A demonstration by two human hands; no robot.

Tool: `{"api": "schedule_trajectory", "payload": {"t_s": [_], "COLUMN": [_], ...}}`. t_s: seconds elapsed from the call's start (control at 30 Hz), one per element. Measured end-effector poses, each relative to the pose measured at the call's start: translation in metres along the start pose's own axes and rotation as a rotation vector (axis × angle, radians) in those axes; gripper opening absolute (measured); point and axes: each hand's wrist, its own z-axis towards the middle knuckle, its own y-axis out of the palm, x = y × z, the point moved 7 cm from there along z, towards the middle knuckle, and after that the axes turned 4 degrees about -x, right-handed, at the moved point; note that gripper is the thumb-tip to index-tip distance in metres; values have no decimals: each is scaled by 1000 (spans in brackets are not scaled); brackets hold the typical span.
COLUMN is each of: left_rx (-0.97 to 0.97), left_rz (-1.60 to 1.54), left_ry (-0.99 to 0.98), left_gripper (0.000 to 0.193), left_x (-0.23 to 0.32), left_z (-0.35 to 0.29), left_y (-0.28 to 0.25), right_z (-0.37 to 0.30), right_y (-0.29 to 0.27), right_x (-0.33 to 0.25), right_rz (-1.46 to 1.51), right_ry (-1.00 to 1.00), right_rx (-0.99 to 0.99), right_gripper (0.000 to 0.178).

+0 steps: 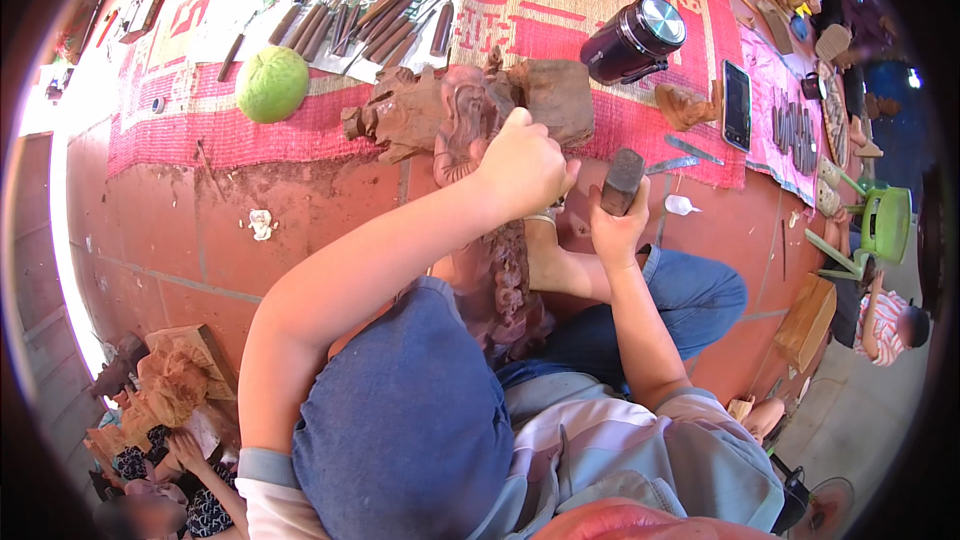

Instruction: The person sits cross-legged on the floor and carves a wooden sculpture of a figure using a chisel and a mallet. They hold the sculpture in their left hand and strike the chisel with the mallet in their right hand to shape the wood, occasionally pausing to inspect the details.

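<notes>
A reddish-brown wood carving of a bearded figure lies in front of me, its lower carved part running back between my legs. My left hand is closed in a fist right over the carving, near the figure's side. Whatever sits inside that fist is hidden. To its right, my right hand grips a dark wooden mallet, its blunt end raised. The mallet and my left hand are apart. A rough wood block lies beyond the figure, against it.
Many carving chisels lie on a sheet at the far left, near a green round fruit. On the red mat stand a dark thermos and a phone. Flat blades and a small white bottle lie right. Other people sit around.
</notes>
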Motion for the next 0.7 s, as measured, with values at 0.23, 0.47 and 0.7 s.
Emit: {"api": "schedule_trajectory", "payload": {"t_s": [0.23,0.47,0.7], "left_rx": [282,278,299], "left_rz": [-221,-291,-329], "left_ry": [17,-42,-57], "left_gripper": [33,32,32], "left_x": [-1,-9,-14], "left_z": [-12,-9,-11], "left_y": [-17,-23,-23], "right_z": [2,-3,-4], "right_y": [-6,-5,-7], "right_x": [2,3,-2], "right_rz": [-36,148,11], "right_ry": [-44,-103,-215], "right_rx": [50,50,71], "right_gripper": [35,46,47]}}
